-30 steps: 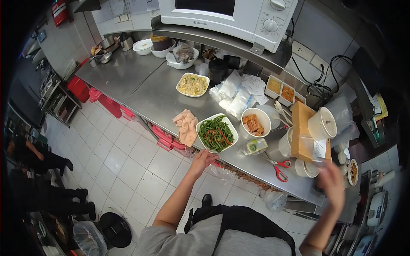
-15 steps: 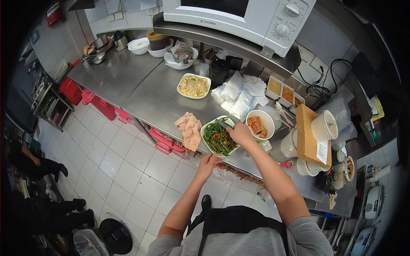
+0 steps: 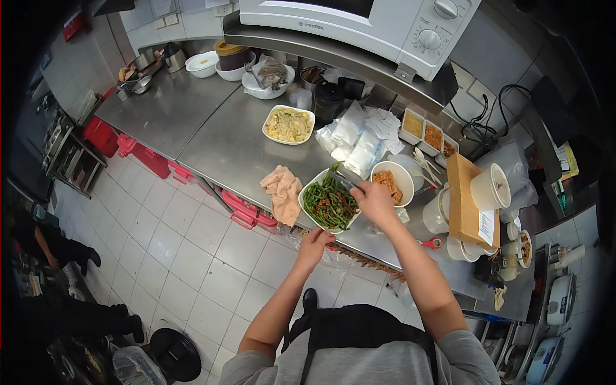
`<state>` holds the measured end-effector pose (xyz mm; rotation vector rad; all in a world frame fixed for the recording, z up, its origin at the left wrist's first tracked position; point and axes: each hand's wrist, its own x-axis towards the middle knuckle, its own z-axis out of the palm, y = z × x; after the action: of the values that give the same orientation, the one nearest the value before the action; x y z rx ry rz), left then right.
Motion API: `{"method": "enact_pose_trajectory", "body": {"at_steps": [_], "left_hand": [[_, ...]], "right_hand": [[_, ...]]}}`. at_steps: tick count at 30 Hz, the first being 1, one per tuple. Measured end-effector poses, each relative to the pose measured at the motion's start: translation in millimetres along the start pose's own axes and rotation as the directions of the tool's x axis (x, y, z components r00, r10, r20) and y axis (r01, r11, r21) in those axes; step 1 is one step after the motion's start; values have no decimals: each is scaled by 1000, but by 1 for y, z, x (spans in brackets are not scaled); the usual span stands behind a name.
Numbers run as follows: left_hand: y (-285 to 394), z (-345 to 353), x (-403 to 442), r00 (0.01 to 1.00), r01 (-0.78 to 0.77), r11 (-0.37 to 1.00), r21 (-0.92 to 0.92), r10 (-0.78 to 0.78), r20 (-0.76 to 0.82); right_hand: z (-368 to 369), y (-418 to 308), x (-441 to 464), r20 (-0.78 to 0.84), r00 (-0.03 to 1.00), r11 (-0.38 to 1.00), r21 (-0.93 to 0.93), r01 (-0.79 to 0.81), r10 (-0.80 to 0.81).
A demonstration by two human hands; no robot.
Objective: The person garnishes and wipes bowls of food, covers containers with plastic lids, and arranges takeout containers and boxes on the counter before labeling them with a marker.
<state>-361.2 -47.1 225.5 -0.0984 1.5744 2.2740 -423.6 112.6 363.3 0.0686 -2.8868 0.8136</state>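
Observation:
A white square bowl (image 3: pixel 343 228) full of green beans (image 3: pixel 326 204) with browned bits sits at the counter's front edge. My left hand (image 3: pixel 313 249) is at its near side, fingers closed at the rim. Metal tongs (image 3: pixel 346 179) are in my closed right hand (image 3: pixel 375 200), above the bowl's far right corner. A few bean strands are raised at their tips. Just right of my right hand stands a round white tub (image 3: pixel 406 189) with browned chunks of food in it. A crumpled peach cloth (image 3: pixel 281 194) lies left of the bowl.
A bowl of yellow food (image 3: pixel 289 124) and plastic bags (image 3: pixel 359 151) are farther back on the steel counter (image 3: pixel 212 144). A microwave (image 3: pixel 359 38) stands on a shelf above. Sauce containers (image 3: pixel 433 136), a cardboard box (image 3: pixel 463 202) and tubs crowd the right. Another person's legs (image 3: pixel 70 250) show at left.
My right hand has shifted slightly right with the tongs, and bean strands now rise at the bowl's far corner. My left hand stays at the near rim.

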Motion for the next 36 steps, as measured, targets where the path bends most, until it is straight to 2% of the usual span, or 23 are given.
{"method": "enact_pose_trajectory", "body": {"at_steps": [4, 7, 10, 13, 15, 16, 19, 22, 25, 28, 32, 36], "left_hand": [[2, 1, -1, 1000, 10, 1000, -15, -10, -5], [1, 0, 0, 1000, 9, 1000, -26, -9, 0], [1, 0, 0, 1000, 10, 1000, -27, -10, 8], [3, 2, -2, 1000, 8, 999, -45, -7, 9], [4, 2, -2, 1000, 9, 999, -51, -9, 9], [4, 2, -2, 1000, 13, 999, -49, -12, 10], [3, 2, -1, 1000, 12, 999, -48, -11, 9], [2, 3, -2, 1000, 6, 999, -53, -6, -3], [1, 4, -2, 1000, 7, 999, -54, -8, -17], [2, 4, -1, 1000, 6, 999, -45, -7, -18], [7, 6, -4, 1000, 16, 1000, -14, -16, -24], [3, 4, -2, 999, 20, 1000, 12, -20, -30]], "right_hand": [[-46, -12, -7, -16, 998, 972, 229, -53, 58], [-66, -16, -15, 79, 993, 918, 378, -115, 92], [-59, -11, -25, 298, 931, 783, 519, -343, 210], [-25, 10, -29, 459, 836, 655, 538, -530, 300], [-9, 19, -31, 363, 898, 883, 296, -363, 248], [-5, 21, -31, 323, 924, 952, 152, -266, 206], [-30, 14, -26, 296, 945, 984, -146, -103, 143], [-70, -15, -22, 296, 942, 942, -331, -56, 160], [-69, -38, -14, 286, 957, 944, -327, 49, 49], [-37, -52, -1, 375, 927, 912, -376, 165, -14], [4, -44, 19, 360, 930, 875, -422, 235, -76], [13, -37, 27, 360, 928, 883, -399, 246, -97]]}}
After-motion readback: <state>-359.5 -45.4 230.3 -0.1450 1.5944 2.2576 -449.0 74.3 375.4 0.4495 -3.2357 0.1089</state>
